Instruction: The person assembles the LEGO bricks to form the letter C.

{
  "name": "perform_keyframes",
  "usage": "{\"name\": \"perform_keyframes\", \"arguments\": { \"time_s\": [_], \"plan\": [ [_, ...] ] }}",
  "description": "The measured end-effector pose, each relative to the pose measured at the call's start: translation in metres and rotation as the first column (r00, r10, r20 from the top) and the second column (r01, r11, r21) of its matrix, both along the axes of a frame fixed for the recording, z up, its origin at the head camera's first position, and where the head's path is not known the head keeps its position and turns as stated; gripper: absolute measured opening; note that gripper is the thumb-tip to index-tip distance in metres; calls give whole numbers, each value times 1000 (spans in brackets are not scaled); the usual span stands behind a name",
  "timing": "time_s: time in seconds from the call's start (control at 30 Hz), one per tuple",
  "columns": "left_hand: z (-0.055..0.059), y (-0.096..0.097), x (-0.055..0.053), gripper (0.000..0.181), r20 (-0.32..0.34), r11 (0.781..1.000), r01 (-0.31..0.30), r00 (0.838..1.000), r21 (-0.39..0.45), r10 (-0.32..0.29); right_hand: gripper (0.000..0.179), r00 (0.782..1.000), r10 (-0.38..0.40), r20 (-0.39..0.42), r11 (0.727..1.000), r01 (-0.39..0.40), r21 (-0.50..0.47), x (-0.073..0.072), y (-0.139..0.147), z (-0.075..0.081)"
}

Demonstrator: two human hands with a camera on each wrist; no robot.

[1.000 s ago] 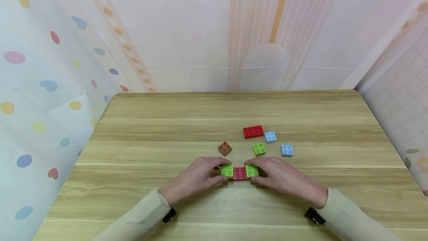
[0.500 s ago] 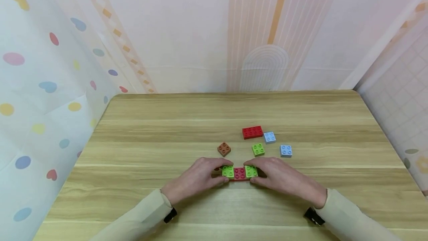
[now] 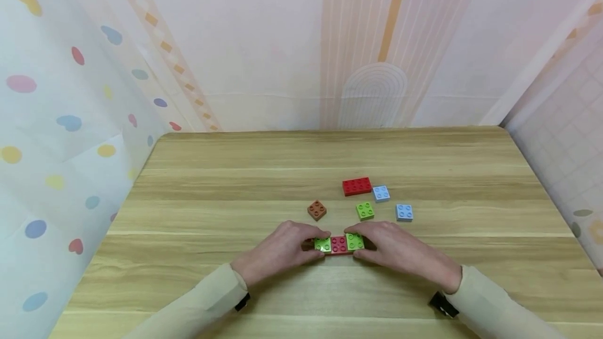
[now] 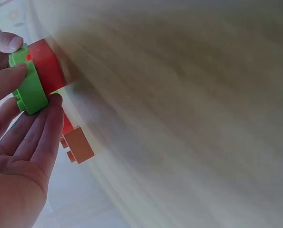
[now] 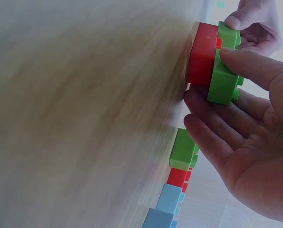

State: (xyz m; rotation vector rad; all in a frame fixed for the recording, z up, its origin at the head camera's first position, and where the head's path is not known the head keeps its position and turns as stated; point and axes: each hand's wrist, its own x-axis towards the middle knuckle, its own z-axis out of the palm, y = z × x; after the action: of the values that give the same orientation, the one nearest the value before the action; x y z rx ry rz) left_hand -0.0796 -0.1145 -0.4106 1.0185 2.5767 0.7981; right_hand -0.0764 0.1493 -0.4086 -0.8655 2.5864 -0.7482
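A red brick (image 3: 338, 245) lies flat on the table with a light green brick at each end of its top. My left hand (image 3: 278, 252) pinches the left green brick (image 3: 322, 245) between thumb and fingers. The right green brick (image 3: 355, 241) is pinched the same way by my right hand (image 3: 400, 250). Red studs show between the two green bricks. In the left wrist view, the left green brick (image 4: 32, 92) overhangs the end of the red brick (image 4: 47, 66). The right wrist view shows the right green brick (image 5: 222, 83) against the red brick (image 5: 203, 52).
Behind the hands lie a brown brick (image 3: 317, 210), a loose green brick (image 3: 365, 211), a long red brick (image 3: 357, 186) and two light blue bricks, one nearer (image 3: 404, 212) and one farther (image 3: 381, 193). A patterned cloth (image 3: 264, 46) hangs behind the wooden table (image 3: 212, 171).
My left hand and its green brick have shifted slightly to the right, toward the other green brick. The right hand keeps its grip and barely moves. The loose bricks stay put.
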Motion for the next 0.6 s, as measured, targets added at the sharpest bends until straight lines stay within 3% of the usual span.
{"name": "perform_keyframes", "arguments": {
  "time_s": [0.1, 0.37, 0.47, 0.6],
  "plan": [
    [0, 1, 1, 35, -21, 1000, 12, 1000, -20, -12, 43, 1000, 0, 3, 1000, 0, 2, 0, 0, 0],
    [0, 7, 9, 34, -221, 993, 56, 972, -104, -78, 44, 1000, -15, 14, 1000, 15, 15, 2, 1, 1],
    [1, 7, 8, 35, -199, 993, 40, 978, -114, -62, 44, 1000, -15, 7, 1000, 15, 20, 2, 1, 1],
    [2, 5, 3, 41, -76, 994, 0, 997, -112, -8, 46, 1000, -5, -20, 1000, 5, 31, 2, -1, 1]
  ]
}}
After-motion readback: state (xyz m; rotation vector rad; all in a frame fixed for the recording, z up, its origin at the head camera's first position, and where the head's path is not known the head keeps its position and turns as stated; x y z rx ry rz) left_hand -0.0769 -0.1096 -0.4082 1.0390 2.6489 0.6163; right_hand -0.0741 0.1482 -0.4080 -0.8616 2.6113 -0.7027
